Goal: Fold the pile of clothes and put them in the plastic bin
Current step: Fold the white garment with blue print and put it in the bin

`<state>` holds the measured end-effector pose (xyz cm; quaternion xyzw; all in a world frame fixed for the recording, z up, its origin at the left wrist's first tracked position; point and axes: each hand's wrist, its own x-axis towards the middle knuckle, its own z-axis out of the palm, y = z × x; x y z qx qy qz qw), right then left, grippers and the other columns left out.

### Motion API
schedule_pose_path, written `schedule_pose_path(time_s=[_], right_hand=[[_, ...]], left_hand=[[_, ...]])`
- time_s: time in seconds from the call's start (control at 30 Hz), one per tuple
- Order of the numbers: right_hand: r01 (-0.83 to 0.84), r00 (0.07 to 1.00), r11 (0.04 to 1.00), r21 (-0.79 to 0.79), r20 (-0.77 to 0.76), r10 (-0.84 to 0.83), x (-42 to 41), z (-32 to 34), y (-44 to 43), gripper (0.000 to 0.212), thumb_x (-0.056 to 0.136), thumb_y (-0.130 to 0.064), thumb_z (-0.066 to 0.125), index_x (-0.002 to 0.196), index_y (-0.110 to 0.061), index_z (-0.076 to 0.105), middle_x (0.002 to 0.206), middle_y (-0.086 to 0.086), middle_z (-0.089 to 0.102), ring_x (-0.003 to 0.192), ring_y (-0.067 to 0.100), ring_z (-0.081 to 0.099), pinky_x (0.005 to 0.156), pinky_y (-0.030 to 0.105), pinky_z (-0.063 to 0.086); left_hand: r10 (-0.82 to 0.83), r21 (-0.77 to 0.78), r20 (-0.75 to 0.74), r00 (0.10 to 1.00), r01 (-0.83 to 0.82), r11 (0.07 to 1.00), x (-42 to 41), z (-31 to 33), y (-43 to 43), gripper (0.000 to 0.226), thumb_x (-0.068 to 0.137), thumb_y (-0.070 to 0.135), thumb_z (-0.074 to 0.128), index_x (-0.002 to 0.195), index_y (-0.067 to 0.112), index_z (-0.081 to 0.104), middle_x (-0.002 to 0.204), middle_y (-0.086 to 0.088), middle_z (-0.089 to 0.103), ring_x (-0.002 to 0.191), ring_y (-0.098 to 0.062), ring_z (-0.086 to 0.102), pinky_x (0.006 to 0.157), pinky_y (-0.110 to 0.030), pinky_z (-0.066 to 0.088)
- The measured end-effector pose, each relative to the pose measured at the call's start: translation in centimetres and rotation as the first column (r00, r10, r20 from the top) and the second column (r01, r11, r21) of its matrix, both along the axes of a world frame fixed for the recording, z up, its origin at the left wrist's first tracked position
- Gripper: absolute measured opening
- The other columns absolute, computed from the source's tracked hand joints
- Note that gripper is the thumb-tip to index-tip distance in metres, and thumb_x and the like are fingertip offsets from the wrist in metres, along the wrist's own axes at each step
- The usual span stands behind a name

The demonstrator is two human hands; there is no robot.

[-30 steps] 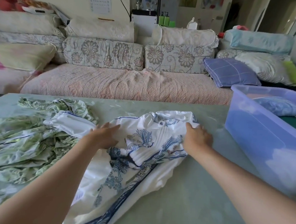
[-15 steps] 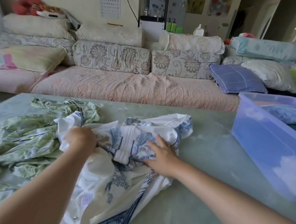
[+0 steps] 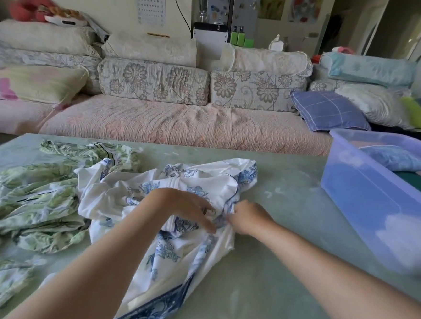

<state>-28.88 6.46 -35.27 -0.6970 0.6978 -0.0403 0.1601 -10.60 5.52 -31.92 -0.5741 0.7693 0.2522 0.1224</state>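
Green surface (image 3: 283,276) carries a limp white-blue garment (image 3: 163,250); right hand (image 3: 248,220) pinches its edge beside the spread, empty left hand (image 3: 183,207); probably light, best gripped at hems.

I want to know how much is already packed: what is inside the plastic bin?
In the plastic bin lie a blue patterned bundle and dark green fabric. Its cloudy wall hides anything lower.

Two bare forearms, no sleeves, no gloves

Green table (image 3: 271,275): garments (image 3: 168,251), plastic bin (image 3: 375,208).
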Motion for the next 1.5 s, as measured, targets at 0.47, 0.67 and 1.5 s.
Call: schedule_pose_path(time_s=[0.47, 0.67, 1.5], right_hand=[[0.422, 0.871, 0.832, -0.360, 0.416, -0.262, -7.2, 1.9, -5.4, 0.025, 0.101, -0.030, 0.048, 0.098, -0.008, 0.061, 0.103, 0.017, 0.068, 0.098, 0.037, 0.062, 0.073, 0.036, 0.042], [0.085, 0.994, 0.809, -0.582, 0.100, -0.033, -5.4, 0.7, -3.9, 0.031, 0.089, -0.030, 0.064, 0.113, -0.013, 0.053, 0.118, 0.015, 0.050, 0.106, 0.036, 0.053, 0.086, 0.041, 0.045], [-0.471, 0.758, 0.861, -0.194, -0.588, 0.282, -8.3, 2.1, -0.1, 0.045, 0.090, -0.011, 0.050, 0.133, -0.021, 0.056, 0.134, 0.007, 0.053, 0.125, 0.029, 0.049, 0.108, 0.046, 0.033]], left_hand=[[-0.015, -0.147, -0.086, 0.996, 0.002, 0.989, -1.0, -3.0, -1.8, 0.074, 0.082, 0.042, 0.069, 0.148, 0.040, 0.035, 0.142, 0.006, 0.050, 0.123, -0.020, 0.054, 0.105, -0.040, 0.044], [0.069, -0.491, 0.159, 0.985, 0.018, 0.871, -2.2, -3.2, -2.2, 0.054, 0.087, 0.046, 0.059, 0.140, 0.040, 0.047, 0.138, 0.001, 0.050, 0.126, -0.023, 0.050, 0.104, -0.041, 0.038], [-0.080, -0.509, 0.117, 0.990, 0.129, 0.851, -4.5, -3.1, 0.7, 0.055, 0.080, 0.041, 0.069, 0.129, 0.027, 0.048, 0.130, 0.002, 0.051, 0.118, -0.022, 0.050, 0.096, -0.035, 0.042]])
